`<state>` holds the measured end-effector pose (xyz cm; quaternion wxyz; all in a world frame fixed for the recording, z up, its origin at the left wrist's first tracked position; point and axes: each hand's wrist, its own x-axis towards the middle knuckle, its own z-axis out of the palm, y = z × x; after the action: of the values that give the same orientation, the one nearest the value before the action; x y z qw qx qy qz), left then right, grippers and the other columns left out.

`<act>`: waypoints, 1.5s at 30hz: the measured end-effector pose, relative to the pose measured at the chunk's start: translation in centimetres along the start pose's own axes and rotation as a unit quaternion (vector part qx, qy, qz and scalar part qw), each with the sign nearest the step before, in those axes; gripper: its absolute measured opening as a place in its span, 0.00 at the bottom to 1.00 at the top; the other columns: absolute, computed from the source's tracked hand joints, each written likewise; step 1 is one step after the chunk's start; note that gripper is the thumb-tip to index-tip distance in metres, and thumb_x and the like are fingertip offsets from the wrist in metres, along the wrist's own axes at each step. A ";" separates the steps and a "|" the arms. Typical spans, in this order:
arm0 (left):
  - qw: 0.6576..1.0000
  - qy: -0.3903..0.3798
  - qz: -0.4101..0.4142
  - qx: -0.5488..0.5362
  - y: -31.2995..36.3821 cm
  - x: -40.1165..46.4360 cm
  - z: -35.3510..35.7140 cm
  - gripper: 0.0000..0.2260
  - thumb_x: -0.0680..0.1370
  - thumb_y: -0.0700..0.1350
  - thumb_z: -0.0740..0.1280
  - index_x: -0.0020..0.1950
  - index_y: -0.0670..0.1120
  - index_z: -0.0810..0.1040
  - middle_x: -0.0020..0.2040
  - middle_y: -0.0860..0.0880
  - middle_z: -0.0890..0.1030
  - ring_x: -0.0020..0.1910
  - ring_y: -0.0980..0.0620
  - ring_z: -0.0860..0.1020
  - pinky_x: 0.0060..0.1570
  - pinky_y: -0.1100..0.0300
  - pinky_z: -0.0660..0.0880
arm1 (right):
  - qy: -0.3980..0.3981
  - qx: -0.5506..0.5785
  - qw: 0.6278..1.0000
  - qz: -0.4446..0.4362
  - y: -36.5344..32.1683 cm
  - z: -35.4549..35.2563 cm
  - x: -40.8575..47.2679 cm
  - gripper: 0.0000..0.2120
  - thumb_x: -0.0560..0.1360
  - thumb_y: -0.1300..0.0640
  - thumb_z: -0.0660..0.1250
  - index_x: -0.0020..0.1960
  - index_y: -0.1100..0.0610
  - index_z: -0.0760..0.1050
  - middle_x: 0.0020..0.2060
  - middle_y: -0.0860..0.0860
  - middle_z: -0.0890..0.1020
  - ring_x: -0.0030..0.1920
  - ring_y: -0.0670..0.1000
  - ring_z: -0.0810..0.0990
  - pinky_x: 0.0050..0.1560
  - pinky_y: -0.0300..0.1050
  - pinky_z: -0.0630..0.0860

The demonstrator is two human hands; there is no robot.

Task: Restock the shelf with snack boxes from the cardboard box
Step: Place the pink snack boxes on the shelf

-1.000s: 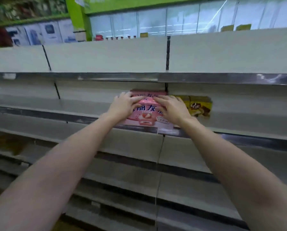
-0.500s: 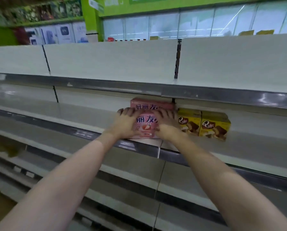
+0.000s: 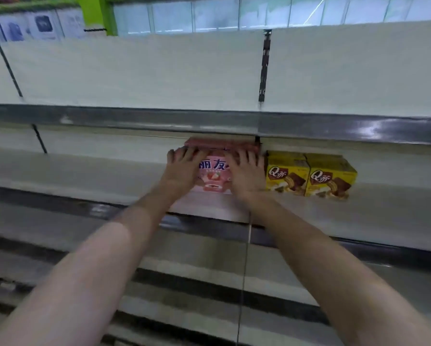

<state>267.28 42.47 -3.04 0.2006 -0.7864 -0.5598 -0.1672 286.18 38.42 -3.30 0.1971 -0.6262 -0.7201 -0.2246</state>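
A pink snack box (image 3: 213, 174) is being held upright on the shelf (image 3: 84, 176), its printed front facing outward and its long axis running left to right along the shelf. The left hand (image 3: 182, 168) is being laid flat against the left part of that front, fingers straight and spread; the right hand (image 3: 247, 171) is being pressed likewise against the right part. Just beside the right hand, two yellow boxes (image 3: 312, 177) are standing side by side, fronts outward, under the upper shelf (image 3: 134, 118).
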 end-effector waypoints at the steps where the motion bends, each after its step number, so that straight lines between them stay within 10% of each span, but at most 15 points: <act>1: 1.000 0.009 0.012 -0.001 -0.3 0.4 0.3 0.44 0.66 0.59 0.76 0.77 0.54 0.59 0.74 0.46 0.64 0.73 0.40 0.61 0.68 0.41 0.56 | 0.006 -0.003 1.000 0.007 -0.1 0.3 0.3 0.32 0.76 0.45 0.67 0.76 0.49 0.61 0.72 0.56 0.67 0.71 0.60 0.63 0.72 0.59 0.54; 22: 0.997 0.052 0.048 -0.038 -2.1 2.0 2.6 0.39 0.67 0.55 0.77 0.74 0.52 0.63 0.70 0.41 0.66 0.69 0.38 0.62 0.67 0.38 0.58 | -0.008 -0.057 0.997 0.057 -2.5 0.5 2.1 0.33 0.72 0.51 0.70 0.74 0.52 0.63 0.69 0.57 0.68 0.70 0.62 0.63 0.72 0.65 0.53; 29: 0.993 0.027 0.017 -0.114 -3.3 -1.4 0.1 0.22 0.74 0.40 0.67 0.69 0.43 0.71 0.68 0.38 0.71 0.61 0.37 0.71 0.55 0.46 0.72 | 0.036 0.087 0.994 -0.058 -5.0 -0.1 0.1 0.14 0.73 0.61 0.68 0.58 0.63 0.76 0.59 0.62 0.75 0.60 0.64 0.72 0.57 0.59 0.72; 36: 0.990 0.043 -0.039 -0.129 -3.9 -8.2 -2.7 0.08 0.73 0.38 0.66 0.51 0.41 0.78 0.46 0.37 0.78 0.47 0.36 0.78 0.44 0.48 0.76 | -0.038 0.220 0.969 -0.104 -6.2 -2.5 -3.1 0.11 0.75 0.62 0.64 0.58 0.61 0.75 0.59 0.60 0.75 0.58 0.61 0.75 0.52 0.53 0.74; 45: 0.977 -0.006 -0.188 -0.100 1.5 -25.4 -5.5 0.06 0.77 0.43 0.64 0.52 0.44 0.77 0.49 0.40 0.81 0.48 0.39 0.80 0.43 0.49 0.75 | -0.082 0.349 0.904 -0.234 -9.3 -4.0 -16.0 0.04 0.75 0.63 0.65 0.49 0.61 0.75 0.48 0.60 0.77 0.52 0.63 0.76 0.48 0.53 0.71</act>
<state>260.46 18.59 -10.93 0.0825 -0.6839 -0.6795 -0.2526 279.16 22.07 -9.76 0.2851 -0.3469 -0.8919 0.0538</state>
